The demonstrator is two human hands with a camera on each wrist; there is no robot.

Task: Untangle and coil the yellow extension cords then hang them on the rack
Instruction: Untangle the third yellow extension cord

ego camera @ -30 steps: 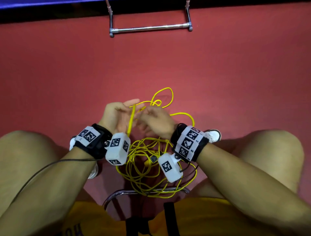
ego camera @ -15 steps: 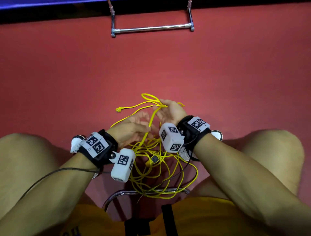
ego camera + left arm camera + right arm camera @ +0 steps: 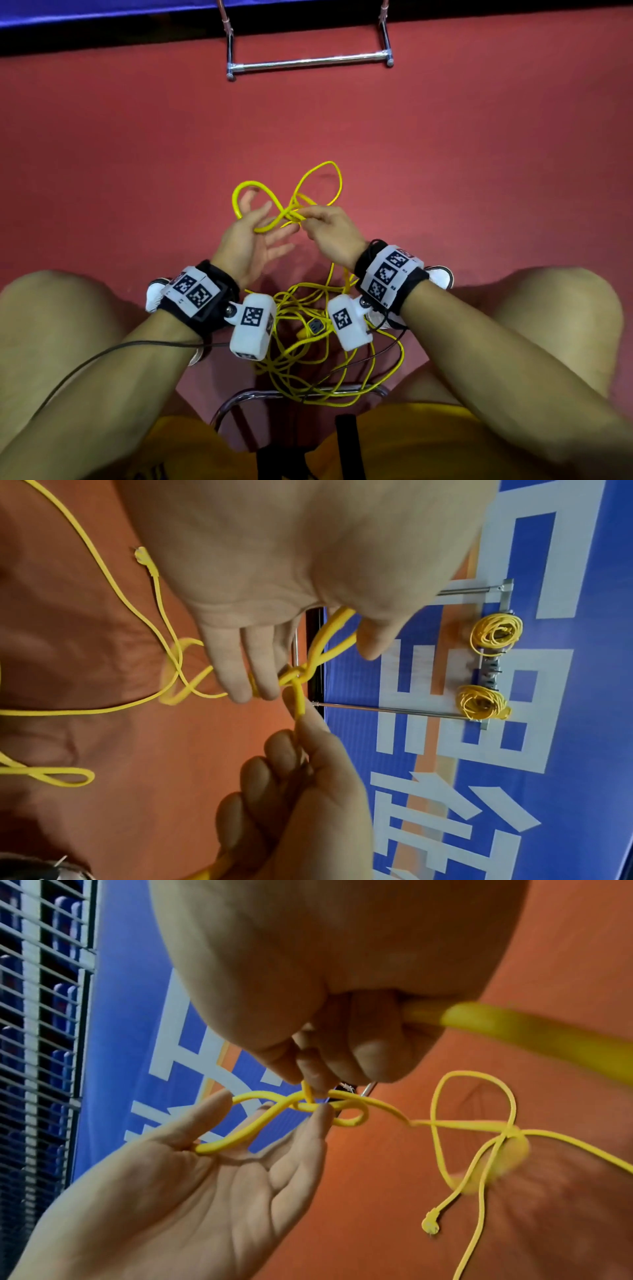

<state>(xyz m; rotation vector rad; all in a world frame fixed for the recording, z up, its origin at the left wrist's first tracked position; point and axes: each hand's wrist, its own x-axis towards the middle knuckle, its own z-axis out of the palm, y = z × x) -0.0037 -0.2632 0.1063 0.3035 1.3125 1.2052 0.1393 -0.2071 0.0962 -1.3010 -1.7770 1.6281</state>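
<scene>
A yellow cord (image 3: 320, 178) forms loops above a knot (image 3: 291, 216) held between my hands. My left hand (image 3: 263, 219) is open, fingers straight and spread, with one loop (image 3: 240, 1134) lying across them. My right hand (image 3: 306, 219) pinches the cord at the knot (image 3: 310, 1096) with thumb and fingertips; another strand (image 3: 514, 1026) runs out of its palm. The rest of the cord lies in a tangle (image 3: 308, 346) on the floor between my knees. A free plug end (image 3: 142, 555) hangs loose. The metal rack (image 3: 493, 653) on the blue wall holds two coiled yellow cords (image 3: 496, 633).
A chrome bar (image 3: 308, 63) stands on the red floor ahead, below the blue wall (image 3: 102, 10). A chrome chair rail (image 3: 260, 397) crosses under the tangle, near my lap. My knees flank the tangle. A dark cable (image 3: 102, 356) trails off my left wrist.
My left hand has risen, moved forward and opened, with a loop now across its fingers. My right hand has turned over and pinches at the knot. A larger loop stands beyond the hands.
</scene>
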